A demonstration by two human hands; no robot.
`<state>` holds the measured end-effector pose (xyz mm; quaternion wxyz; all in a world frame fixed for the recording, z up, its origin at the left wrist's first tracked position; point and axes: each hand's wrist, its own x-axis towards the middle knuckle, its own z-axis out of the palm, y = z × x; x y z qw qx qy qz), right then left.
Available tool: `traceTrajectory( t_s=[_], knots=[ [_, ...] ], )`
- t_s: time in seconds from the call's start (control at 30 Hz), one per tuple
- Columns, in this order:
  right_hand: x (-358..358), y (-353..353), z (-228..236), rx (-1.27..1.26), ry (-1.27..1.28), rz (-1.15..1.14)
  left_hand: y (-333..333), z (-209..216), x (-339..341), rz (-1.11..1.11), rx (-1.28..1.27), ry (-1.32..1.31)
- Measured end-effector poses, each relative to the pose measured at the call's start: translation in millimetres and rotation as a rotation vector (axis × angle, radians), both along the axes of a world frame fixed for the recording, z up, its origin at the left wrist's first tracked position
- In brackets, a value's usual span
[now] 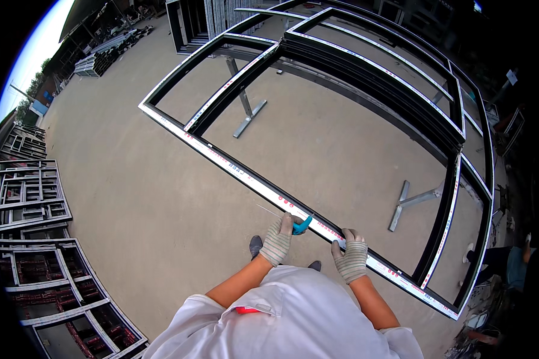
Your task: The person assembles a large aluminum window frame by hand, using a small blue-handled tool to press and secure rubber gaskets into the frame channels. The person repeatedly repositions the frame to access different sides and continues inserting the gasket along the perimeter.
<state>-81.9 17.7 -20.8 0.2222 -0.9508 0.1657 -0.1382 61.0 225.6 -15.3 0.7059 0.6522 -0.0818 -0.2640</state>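
Right grip [352,260] on black-and-white frame [239,173], more frames [85,306] at left.

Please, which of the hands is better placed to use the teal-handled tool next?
Probably the left hand: it holds the teal-handled tool, while the right hand rests on the near edge of the window frame.

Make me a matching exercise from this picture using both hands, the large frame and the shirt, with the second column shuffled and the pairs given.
Column 1
1. Left hand
2. Right hand
3. Large frame
4. Shirt

Column 2
A. raised over metal stands
B. touching a near rail
C. pale
D. holding a teal tool

Pairs: 1-D, 2-B, 3-A, 4-C
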Motion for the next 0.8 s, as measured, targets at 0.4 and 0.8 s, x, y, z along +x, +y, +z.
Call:
traceTrajectory(
  t_s=[0.4,0.8],
  knots=[
    [66.8,32.2,-30.1,-0.242,0.382,-0.490,207.8,8.4,160.1,0.152,0.237,-0.119],
    [117.3,47.1,-9.0,0.045,0.449,-0.939,289.2,18.4,272.1,0.372,0.215,-0.117]
  ],
)
